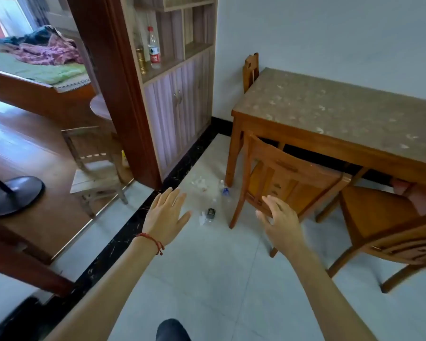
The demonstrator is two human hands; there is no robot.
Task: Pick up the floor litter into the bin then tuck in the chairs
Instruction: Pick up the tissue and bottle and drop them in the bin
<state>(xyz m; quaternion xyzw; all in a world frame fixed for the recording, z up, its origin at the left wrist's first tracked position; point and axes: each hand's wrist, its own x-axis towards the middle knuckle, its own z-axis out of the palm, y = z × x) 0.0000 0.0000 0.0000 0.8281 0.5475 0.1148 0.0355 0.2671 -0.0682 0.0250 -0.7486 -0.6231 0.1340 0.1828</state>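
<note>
Both hands reach forward over the pale tiled floor, empty and with fingers spread. The left hand is flat and wide, palm down, with a red cord bracelet at its wrist. The right hand has its fingers loosely fanned and slightly bent, holding nothing; in the picture it overlaps the lower back of the nearest chair, though whether it touches the wood cannot be told.

Between the hands, farther ahead on the floor, lies the litter: a clear plastic bottle with a blue label near the table leg, a small dark object beside some crumpled clear wrapping, and a scatter of white scraps close to the black border strip.

That nearest chair stands turned at an angle, its seat partly under the table. A second chair on the right sits pulled well out. A third chair stands at the table's far end by the wall. On the cabinet shelf to the left stands a water bottle with a red cap.
</note>
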